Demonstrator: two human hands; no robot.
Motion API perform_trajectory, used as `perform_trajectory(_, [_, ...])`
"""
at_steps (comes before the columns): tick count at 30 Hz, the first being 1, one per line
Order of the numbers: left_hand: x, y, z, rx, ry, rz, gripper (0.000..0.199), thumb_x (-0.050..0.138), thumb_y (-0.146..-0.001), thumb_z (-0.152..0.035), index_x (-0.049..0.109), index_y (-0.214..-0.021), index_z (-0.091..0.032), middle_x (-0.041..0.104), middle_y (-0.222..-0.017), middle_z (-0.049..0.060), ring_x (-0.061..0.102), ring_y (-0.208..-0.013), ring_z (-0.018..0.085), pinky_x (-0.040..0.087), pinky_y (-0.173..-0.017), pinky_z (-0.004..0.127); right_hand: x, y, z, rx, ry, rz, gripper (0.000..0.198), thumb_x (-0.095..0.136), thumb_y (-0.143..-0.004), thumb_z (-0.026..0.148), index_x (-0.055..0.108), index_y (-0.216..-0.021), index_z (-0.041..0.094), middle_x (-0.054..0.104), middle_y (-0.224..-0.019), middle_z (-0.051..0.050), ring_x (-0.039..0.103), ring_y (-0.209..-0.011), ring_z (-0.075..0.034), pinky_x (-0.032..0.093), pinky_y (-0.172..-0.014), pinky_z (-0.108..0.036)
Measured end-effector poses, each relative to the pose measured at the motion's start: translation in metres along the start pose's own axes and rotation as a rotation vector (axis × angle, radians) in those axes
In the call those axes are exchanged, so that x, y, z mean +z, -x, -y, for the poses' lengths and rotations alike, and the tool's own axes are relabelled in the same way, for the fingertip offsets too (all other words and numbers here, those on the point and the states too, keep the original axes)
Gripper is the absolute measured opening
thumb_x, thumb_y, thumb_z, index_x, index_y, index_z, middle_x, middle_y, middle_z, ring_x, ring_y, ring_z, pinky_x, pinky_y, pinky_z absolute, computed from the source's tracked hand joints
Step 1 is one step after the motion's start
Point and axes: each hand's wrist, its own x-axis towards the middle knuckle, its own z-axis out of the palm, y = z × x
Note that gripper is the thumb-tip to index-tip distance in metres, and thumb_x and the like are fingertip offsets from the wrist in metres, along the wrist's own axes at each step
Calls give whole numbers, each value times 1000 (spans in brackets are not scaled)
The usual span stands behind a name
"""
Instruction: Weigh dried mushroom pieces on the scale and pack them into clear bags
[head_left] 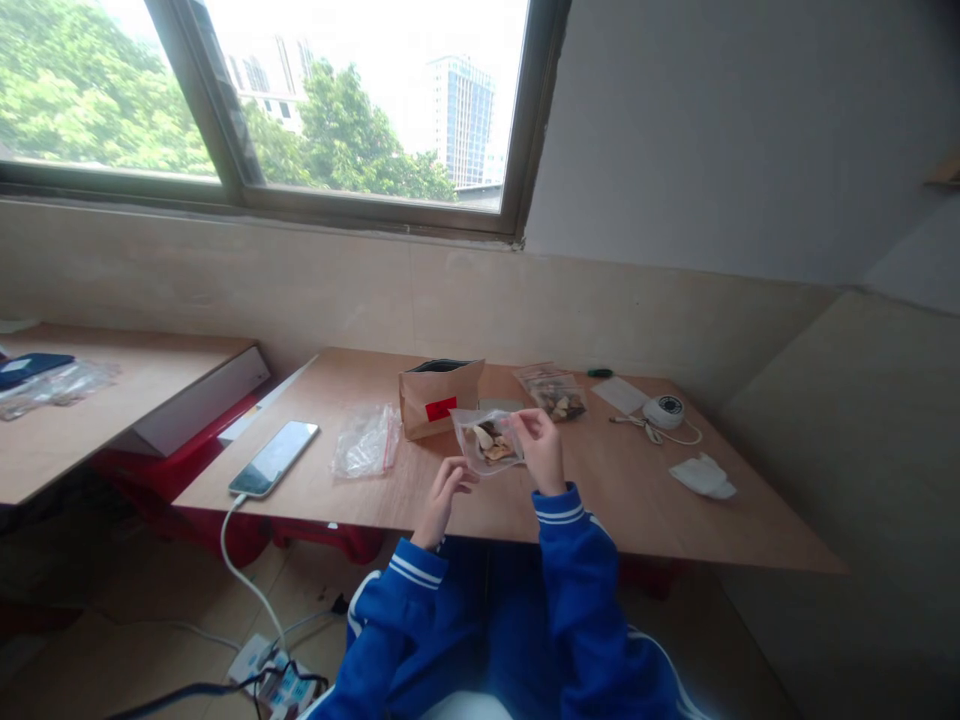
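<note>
A small clear zip bag [487, 462] with pale and brown pieces inside is held up over the near part of the table. My right hand [543, 452] pinches its upper right edge. Just below the bag's left side is my left hand [445, 496], its fingers loosely bent and apart; whether a fingertip touches the plastic I cannot tell. Behind the bag stands an open brown paper pouch [429, 390] with a red label. Flat clear bags [366, 442] lie left of the pouch. More filled zip bags [561, 396] rest at the back right.
On the table [645, 520], a phone [274, 458] on a charging cable lies at the left. A white dome camera [663, 412] with its cord and a crumpled tissue [703, 476] are at the right. A power strip [279, 680] sits on the floor.
</note>
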Motion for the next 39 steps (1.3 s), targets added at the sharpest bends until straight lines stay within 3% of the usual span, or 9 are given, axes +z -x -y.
perform_trajectory(2, [-4,-11,17,-24,108,-48,49,70,-69,-40,54,-112,-21,61,-114,8,59,-101,22,48,-85,35,6,-3,1,30,-13,88,36,65,-72,52,52,-81,20,71,-78,-8,69,-74,-23,57,-67,-37])
perform_trajectory(5, [-10,-26,41,-81,220,-19,57,75,-64,-33,54,-115,-20,62,-116,9,58,-107,24,46,-93,41,14,-6,-9,8,96,157,31,62,-75,49,54,-79,19,69,-77,-7,67,-74,-22,56,-68,-36])
perform_trajectory(9, [-17,-44,60,-104,172,-60,56,77,-59,-40,59,-106,-17,67,-104,10,63,-94,26,50,-85,44,24,-4,-22,-241,412,44,17,59,-79,32,58,-91,19,64,-96,-9,60,-86,-21,50,-82,-38])
perform_trajectory(11, [-20,-50,66,-104,158,-105,57,76,-58,-46,60,-105,-17,68,-101,10,64,-92,26,51,-82,43,28,-1,-26,-347,489,61,10,54,-81,22,59,-89,20,61,-96,-8,57,-91,-21,47,-86,-37])
perform_trajectory(16, [-27,-55,80,-98,145,-163,54,76,-56,-50,62,-94,-15,70,-91,10,65,-89,27,51,-82,43,35,-2,-40,-352,512,410,10,57,-80,17,63,-87,19,62,-92,-5,58,-92,-20,46,-87,-35])
perform_trajectory(19, [-30,-56,85,-114,77,-157,45,74,-58,-50,63,-85,-15,69,-78,10,66,-83,28,51,-80,44,37,-6,-54,-299,508,541,29,70,-71,21,64,-100,19,66,-101,-6,60,-98,-22,45,-89,-37])
perform_trajectory(22, [-32,-57,88,-97,23,-176,40,74,-58,-48,64,-80,-15,69,-75,9,65,-84,29,50,-81,44,41,-9,-68,-240,498,619,36,76,-65,25,65,-99,19,69,-94,-5,65,-87,-22,50,-80,-35])
perform_trajectory(30, [-37,-59,87,-63,10,-219,32,72,-59,-41,66,-75,-14,69,-74,8,64,-90,30,51,-82,43,42,-11,-76,-194,452,608,20,62,-73,20,68,-92,18,72,-91,-4,66,-84,-20,49,-80,-33])
perform_trajectory(39, [-28,-54,79,-134,148,-143,52,68,-63,-58,65,-90,-14,71,-81,11,68,-85,29,55,-76,46,24,-20,-56,-93,328,474,26,60,-75,28,66,-99,19,70,-99,-5,64,-91,-19,47,-87,-35])
